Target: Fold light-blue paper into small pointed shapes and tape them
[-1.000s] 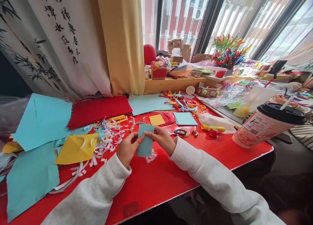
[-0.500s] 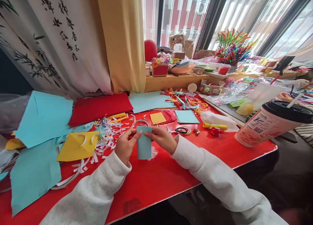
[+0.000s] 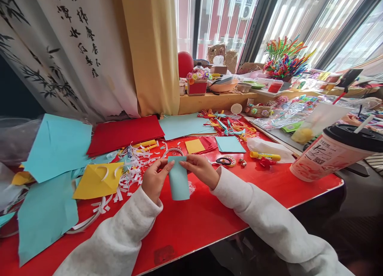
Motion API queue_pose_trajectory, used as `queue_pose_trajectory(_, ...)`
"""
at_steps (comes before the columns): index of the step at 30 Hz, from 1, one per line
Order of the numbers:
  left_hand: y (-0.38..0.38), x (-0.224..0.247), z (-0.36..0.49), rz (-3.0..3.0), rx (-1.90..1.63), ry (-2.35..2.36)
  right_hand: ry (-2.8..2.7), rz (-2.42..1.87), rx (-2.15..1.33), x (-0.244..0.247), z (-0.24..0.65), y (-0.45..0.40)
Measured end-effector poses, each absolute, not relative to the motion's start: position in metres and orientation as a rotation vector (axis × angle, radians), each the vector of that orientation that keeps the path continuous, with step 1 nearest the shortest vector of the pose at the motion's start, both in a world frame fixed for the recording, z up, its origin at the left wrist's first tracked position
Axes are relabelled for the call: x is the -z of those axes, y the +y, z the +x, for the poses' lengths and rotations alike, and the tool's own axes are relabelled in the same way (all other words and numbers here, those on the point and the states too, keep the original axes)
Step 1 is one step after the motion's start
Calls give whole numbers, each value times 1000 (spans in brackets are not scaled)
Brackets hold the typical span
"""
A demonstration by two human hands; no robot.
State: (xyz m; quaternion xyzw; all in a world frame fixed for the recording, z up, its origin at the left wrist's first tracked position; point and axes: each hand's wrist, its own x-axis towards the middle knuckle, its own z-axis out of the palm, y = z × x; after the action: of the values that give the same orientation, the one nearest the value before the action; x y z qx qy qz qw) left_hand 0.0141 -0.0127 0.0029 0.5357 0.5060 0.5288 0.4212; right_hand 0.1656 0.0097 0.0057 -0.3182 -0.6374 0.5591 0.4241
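A small light blue paper hangs upright between my two hands over the red table. My left hand pinches its upper left edge between thumb and fingers. At the upper right edge, my right hand grips the same paper. Behind the hands lie a roll of white tape, a yellow square paper on red pieces, and a stack of light blue squares. Black-handled scissors rest right of my right hand.
White paper shreds, a yellow sheet and large blue sheets cover the left side. Red sheets lie at the back. A yellow glue stick and a large cup stand or lie at the right.
The lower part of the blue paper has swung slightly toward me and looks longer. Both hands keep their hold. The whole view has shifted slightly.
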Motion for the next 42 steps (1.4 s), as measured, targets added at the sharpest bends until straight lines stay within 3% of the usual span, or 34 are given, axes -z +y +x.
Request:
queue_pose_trajectory(11,-9,-2,13,1397,-1231,1260,-1640,-877,-1306,-2,167,13)
queue_pose_trajectory(22,-18,-12,16,1613,-1052,1408,-2037,-960,-582,-17,162,1)
queue_pose_trajectory(34,-21,-30,19,1551,-852,1114,-1611,-1001,-921,-31,193,42)
queue_pose_trajectory(39,-29,-50,11,1630,-558,932,-1574,-1031,-921,-28,190,51)
queue_pose_trajectory(42,-25,-49,9,1630,-981,1150,-1616,-1024,-1033,-30,185,46)
